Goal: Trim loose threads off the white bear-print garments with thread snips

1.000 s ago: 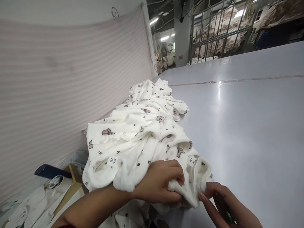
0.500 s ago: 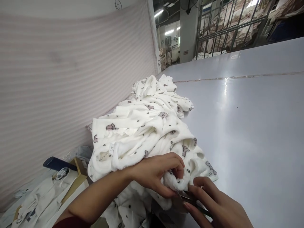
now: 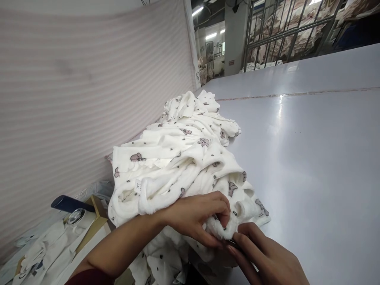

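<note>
A white fleece garment [image 3: 190,158] with a small animal print and a 2XL label [image 3: 138,185] is heaped on the table. My left hand [image 3: 198,217] lies over its near side, fingers closed on a fluffy edge [image 3: 219,228]. Just right of that edge, my right hand [image 3: 264,253] grips what look like thread snips [image 3: 233,242]. Their narrow metal tip touches or nearly touches the underside of the edge, while fingers cover most of the tool. Whether the blades are apart cannot be seen.
Smooth pale table [image 3: 320,158] extends to the right. A striped fabric sheet [image 3: 89,87] hangs on the left. At lower left are a cardboard box [image 3: 96,213], a white mug [image 3: 80,218] and a dark blue cylindrical object [image 3: 71,204]. Metal rails [image 3: 291,35] hold back piled cloth behind.
My right hand has moved slightly left and closer to the garment edge, and less of the snips shows. My left hand keeps its grip. The view has shifted slightly.
</note>
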A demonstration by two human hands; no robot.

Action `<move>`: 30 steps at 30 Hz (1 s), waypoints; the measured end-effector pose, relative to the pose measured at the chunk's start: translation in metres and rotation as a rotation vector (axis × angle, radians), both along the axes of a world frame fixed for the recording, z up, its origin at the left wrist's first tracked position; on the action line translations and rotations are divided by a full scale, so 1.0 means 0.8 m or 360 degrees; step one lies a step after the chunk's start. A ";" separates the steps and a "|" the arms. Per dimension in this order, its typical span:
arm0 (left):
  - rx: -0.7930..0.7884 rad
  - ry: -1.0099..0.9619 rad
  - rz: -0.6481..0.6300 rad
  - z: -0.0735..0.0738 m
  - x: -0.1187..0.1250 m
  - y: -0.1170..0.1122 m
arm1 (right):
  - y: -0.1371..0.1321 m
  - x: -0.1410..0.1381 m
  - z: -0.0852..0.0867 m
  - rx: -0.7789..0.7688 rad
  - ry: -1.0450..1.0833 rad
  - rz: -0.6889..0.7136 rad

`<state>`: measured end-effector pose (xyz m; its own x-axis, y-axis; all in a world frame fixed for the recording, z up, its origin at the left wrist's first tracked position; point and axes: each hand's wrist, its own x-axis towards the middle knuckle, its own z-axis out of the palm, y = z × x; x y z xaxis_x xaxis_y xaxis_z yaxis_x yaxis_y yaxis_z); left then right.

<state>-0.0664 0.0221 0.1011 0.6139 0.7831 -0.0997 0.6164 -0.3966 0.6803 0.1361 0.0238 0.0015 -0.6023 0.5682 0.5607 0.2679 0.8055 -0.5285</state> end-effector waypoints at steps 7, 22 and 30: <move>0.0249 0.0315 -0.0225 -0.001 0.031 -0.001 | -0.012 0.006 -0.032 -0.0342 0.0439 -0.0121; 0.0131 -0.0164 0.0889 0.063 -0.041 0.019 | 0.013 0.043 -0.076 -0.0870 0.0217 -0.0496; 0.0193 -0.0436 0.1518 0.079 -0.033 0.034 | -0.030 -0.027 -0.106 -0.0740 -0.0263 -0.0024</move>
<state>-0.0929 0.0497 0.1646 -0.2867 0.9558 0.0644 0.5410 0.1061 0.8343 0.1143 -0.0001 -0.0836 -0.6515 0.7451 0.1430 0.3886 0.4896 -0.7805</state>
